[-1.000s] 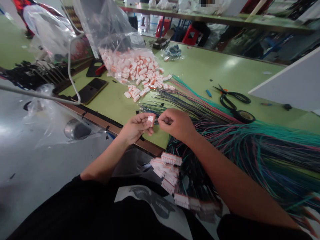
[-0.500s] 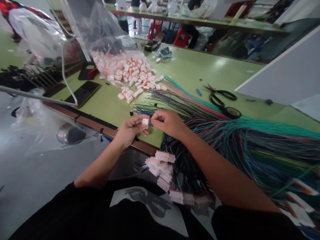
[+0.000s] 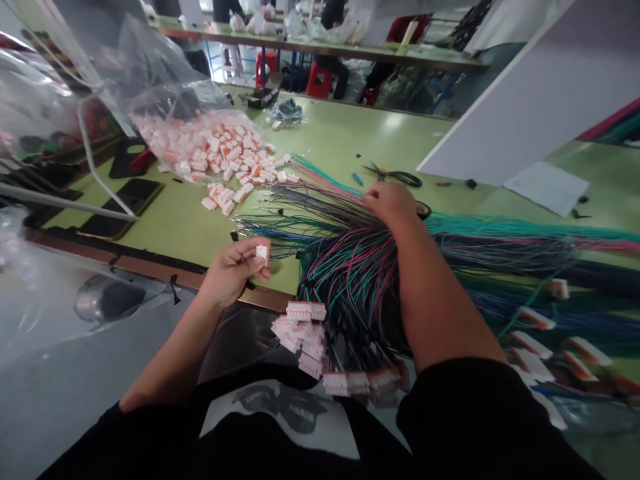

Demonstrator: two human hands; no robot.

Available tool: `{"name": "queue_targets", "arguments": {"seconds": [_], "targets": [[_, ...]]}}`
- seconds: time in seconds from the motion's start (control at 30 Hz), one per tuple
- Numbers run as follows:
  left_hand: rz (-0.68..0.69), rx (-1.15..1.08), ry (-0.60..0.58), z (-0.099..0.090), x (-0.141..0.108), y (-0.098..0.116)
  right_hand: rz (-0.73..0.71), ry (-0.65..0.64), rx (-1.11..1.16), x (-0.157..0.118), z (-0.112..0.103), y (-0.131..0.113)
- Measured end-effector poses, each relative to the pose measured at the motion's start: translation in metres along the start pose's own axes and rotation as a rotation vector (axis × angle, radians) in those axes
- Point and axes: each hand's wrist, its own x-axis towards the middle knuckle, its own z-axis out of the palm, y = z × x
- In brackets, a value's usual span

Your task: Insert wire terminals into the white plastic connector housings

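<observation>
My left hand (image 3: 233, 272) pinches a small white connector housing (image 3: 262, 254) with an orange edge, above the front edge of the table. Further right, my right hand (image 3: 393, 202) is closed over the bundle of loose teal, pink and dark wires (image 3: 330, 200). Its fingertips touch the teal and pink strands; whether a wire is between them I cannot make out. Below my hands hang several wired connectors (image 3: 305, 327) at the table edge, in front of my shirt.
A heap of white-orange connectors (image 3: 225, 150) spills from a clear bag at the back left. A phone (image 3: 123, 207) lies left. Scissors (image 3: 395, 176) and a blue piece (image 3: 357, 179) lie behind my right hand. A white panel (image 3: 500, 107) stands at the right. People sit at the far table.
My right hand has moved away from the connector, right and back to the wires. My left hand keeps hold of the connector. The view has turned to the right.
</observation>
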Motion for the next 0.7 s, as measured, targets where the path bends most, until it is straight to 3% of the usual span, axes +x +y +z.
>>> {"name": "queue_targets", "arguments": {"seconds": [0.07,0.13,0.33,0.7], "targets": [[-0.002,-0.002,-0.002,0.0,0.0,0.0,0.1,-0.052,-0.129,0.007,0.004,0.02],[-0.002,0.005,-0.005,0.0,0.0,0.0,0.107,-0.106,-0.159,0.01,0.01,0.029],[-0.003,0.013,-0.015,-0.002,0.0,-0.002,0.062,-0.139,-0.191,0.013,0.018,0.026],[-0.004,-0.022,-0.023,-0.002,0.001,-0.002,0.273,0.174,0.094,0.014,0.012,0.034]]}}
